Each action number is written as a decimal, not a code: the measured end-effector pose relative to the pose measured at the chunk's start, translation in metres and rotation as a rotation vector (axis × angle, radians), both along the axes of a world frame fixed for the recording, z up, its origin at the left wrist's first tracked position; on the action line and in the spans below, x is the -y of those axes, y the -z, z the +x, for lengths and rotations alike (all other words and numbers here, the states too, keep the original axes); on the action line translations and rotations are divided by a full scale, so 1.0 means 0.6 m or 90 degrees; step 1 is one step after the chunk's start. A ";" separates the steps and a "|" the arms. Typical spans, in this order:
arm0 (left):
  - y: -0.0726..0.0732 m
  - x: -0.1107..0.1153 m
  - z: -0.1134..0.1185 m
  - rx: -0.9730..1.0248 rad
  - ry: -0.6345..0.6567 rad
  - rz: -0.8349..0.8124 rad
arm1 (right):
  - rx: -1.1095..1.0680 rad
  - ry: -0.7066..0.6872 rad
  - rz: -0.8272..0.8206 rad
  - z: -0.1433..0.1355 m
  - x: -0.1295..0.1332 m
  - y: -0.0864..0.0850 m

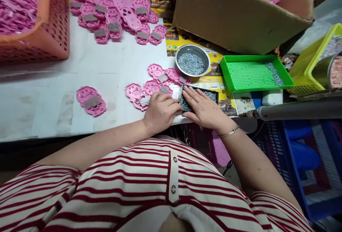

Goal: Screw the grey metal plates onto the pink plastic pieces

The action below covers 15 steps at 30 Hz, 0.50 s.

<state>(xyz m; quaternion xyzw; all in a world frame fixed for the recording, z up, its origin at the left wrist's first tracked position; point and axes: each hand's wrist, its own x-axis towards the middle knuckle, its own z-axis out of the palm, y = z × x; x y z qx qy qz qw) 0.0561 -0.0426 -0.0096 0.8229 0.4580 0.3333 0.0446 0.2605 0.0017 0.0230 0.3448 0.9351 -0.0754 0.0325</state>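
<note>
At the tabletop's (117, 59) near edge: pink casings (132, 90); then left hand (162, 113), fingers curled, contents indiscernible, at the left end of a black tray (217, 98), long axis left-right. Right hand (204, 110), nearer, lies flat over it, grip released.

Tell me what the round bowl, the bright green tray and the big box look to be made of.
Bowl: likely stainless steel, shiny and grey at the rim.
Green tray: apparently glossy plastic, evenly coloured with a perforated floor.
Box: cardboard, judging by its matte brown walls.
</note>
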 end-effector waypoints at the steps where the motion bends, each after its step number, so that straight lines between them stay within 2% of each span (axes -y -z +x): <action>1: 0.000 0.000 0.000 -0.001 -0.002 -0.002 | -0.002 0.002 -0.007 -0.003 -0.001 0.000; 4: -0.001 0.000 -0.001 0.001 -0.007 0.001 | -0.006 -0.033 -0.038 0.008 0.004 -0.006; 6: -0.001 0.000 -0.001 0.002 -0.008 0.000 | -0.013 -0.061 -0.057 0.034 0.008 -0.012; 10: -0.001 0.000 -0.001 0.006 -0.005 -0.008 | -0.030 -0.046 -0.063 0.089 0.018 -0.023; 12: -0.001 0.000 -0.002 0.009 -0.003 -0.012 | -0.032 -0.060 -0.079 0.091 0.022 -0.024; 15: -0.001 0.000 -0.002 0.014 -0.006 -0.011 | -0.041 -0.095 -0.090 0.061 0.022 -0.018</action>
